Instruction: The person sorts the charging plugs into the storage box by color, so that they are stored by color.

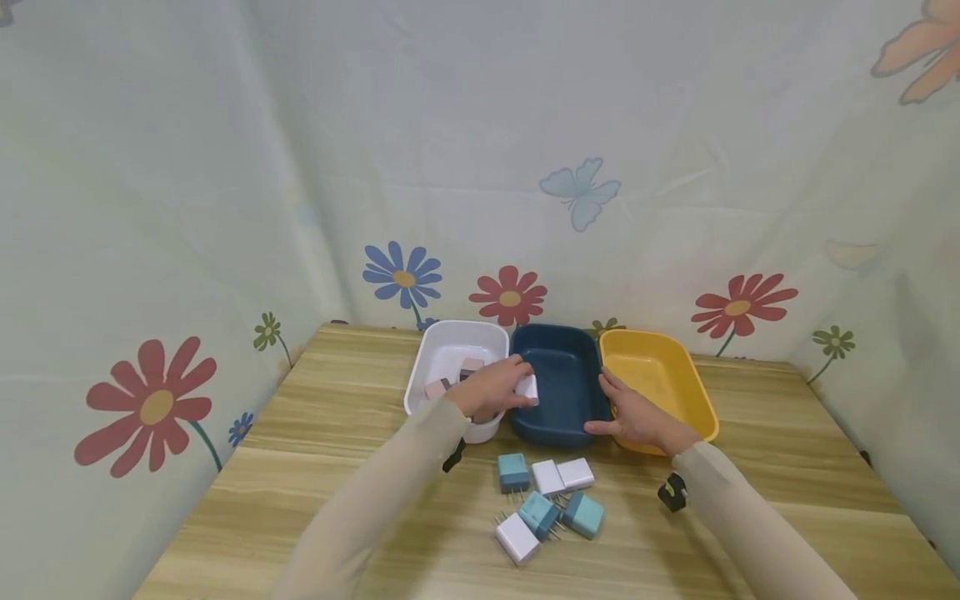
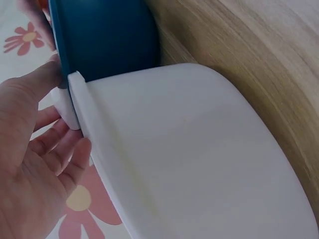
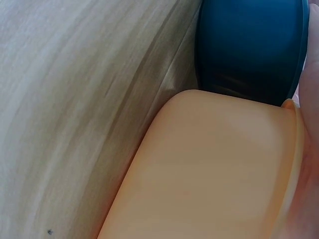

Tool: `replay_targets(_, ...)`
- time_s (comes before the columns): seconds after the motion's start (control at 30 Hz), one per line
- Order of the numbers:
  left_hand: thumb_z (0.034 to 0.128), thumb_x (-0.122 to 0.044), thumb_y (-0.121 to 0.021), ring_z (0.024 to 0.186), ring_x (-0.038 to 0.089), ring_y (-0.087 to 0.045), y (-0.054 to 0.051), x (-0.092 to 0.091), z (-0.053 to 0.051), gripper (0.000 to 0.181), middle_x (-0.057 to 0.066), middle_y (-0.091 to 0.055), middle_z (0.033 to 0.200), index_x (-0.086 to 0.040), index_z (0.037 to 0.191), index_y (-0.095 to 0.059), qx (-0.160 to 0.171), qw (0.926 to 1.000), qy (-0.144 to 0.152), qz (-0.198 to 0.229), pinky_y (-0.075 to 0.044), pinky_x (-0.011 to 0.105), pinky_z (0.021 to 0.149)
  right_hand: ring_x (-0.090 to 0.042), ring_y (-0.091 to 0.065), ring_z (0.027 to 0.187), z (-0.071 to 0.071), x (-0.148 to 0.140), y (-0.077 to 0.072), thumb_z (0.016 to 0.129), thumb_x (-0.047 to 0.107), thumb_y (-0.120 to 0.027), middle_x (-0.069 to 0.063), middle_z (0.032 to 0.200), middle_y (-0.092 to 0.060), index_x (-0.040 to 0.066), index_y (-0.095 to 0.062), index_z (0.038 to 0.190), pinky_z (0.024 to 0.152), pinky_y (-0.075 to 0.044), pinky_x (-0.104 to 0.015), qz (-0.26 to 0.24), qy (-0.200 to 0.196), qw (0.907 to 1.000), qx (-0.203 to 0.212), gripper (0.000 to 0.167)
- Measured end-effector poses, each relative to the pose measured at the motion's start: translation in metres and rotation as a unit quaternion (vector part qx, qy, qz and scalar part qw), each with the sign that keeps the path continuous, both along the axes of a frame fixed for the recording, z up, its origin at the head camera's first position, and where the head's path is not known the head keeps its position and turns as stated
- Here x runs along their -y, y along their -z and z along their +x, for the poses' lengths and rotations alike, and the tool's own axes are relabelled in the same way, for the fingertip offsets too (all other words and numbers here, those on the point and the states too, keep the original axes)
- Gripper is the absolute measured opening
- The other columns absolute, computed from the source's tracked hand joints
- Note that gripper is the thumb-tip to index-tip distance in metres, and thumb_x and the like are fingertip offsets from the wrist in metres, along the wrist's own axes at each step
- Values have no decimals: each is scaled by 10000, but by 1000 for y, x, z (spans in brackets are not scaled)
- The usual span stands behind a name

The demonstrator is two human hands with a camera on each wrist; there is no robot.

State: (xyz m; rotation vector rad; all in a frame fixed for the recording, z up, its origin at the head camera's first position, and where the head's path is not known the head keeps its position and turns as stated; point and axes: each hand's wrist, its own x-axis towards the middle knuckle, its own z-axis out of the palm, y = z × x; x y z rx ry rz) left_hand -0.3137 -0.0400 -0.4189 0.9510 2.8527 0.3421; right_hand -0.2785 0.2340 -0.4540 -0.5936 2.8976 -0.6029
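Observation:
My left hand (image 1: 497,387) reaches over the white bin's right side and pinches a white plug-in charger (image 1: 528,388) at the blue bin's left rim. The left wrist view shows that charger (image 2: 66,108) between thumb and fingers, partly hidden by the rims. The white bin (image 1: 459,333) holds several pink-and-dark chargers (image 1: 437,388), partly covered by my left hand. My right hand (image 1: 637,417), thumb and fingers spread, rests at the blue bin (image 1: 558,392)'s right rim, over the yellow bin (image 1: 660,367)'s left edge. In the right wrist view, only a blurred part of it shows.
On the wooden table (image 1: 322,400) in front of the bins lie several loose chargers: white ones (image 1: 517,538) and teal-and-blue ones (image 1: 583,514), with metal prongs showing. The three bins stand side by side near a flowered curtain (image 1: 465,208) at the back.

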Motion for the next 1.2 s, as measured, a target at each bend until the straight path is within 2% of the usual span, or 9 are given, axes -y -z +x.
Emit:
replay_targets(0.17, 824, -418, -714, 993, 171, -528, 2, -1, -7, 559, 40, -526, 1182, -134, 1275, -546, -116, 9999, 50, 14, -471, 295, 883, -399, -246, 1360, 1, 0, 0, 764, 585, -682, -216, 1552, -67, -52, -174, 1476, 1067, -255, -515, -4, 40, 10000, 37, 1081)
replay_targets(0.4, 785, -380, -765, 995, 168, -515, 10, -2, -17, 556, 19, -534, 1177, -159, 1259, -577, 84, 9992, -197, 345, -478, 307, 880, -397, -253, 1358, 2, 0, -2, 752, 620, -665, -216, 1552, -68, -52, -177, 1475, 1066, -262, -510, 27, 59, 10000, 34, 1102)
replay_targets(0.53, 781, -384, -767, 995, 164, -509, 12, -2, -21, 555, 17, -539, 1176, -153, 1254, -588, 94, 9989, -211, 413, -472, 298, 887, -393, -251, 1360, 3, 0, -3, 746, 633, -659, -212, 1553, -68, -50, -178, 1476, 1067, -263, -508, -5, 60, 10000, 43, 1109)
replay_targets(0.73, 783, -392, -763, 1009, 171, -509, 10, -3, -23, 575, 31, -543, 1191, -134, 1266, -586, 114, 9989, -203, 400, -466, 298, 900, -402, -255, 1356, 3, 0, -4, 753, 636, -651, -217, 1551, -70, -51, -176, 1476, 1059, -268, -519, 29, 38, 10000, 38, 1105)
replay_targets(1.2, 774, -338, -784, 1025, 187, -507, 7, -10, -24, 572, 40, -541, 1187, -152, 1272, -574, 150, 9969, -669, 373, -485, 347, 894, -387, -255, 1362, -1, -1, -4, 738, 649, -657, -197, 1557, -71, -32, -175, 1483, 1065, -267, -506, 29, 59, 9999, 100, 1119)
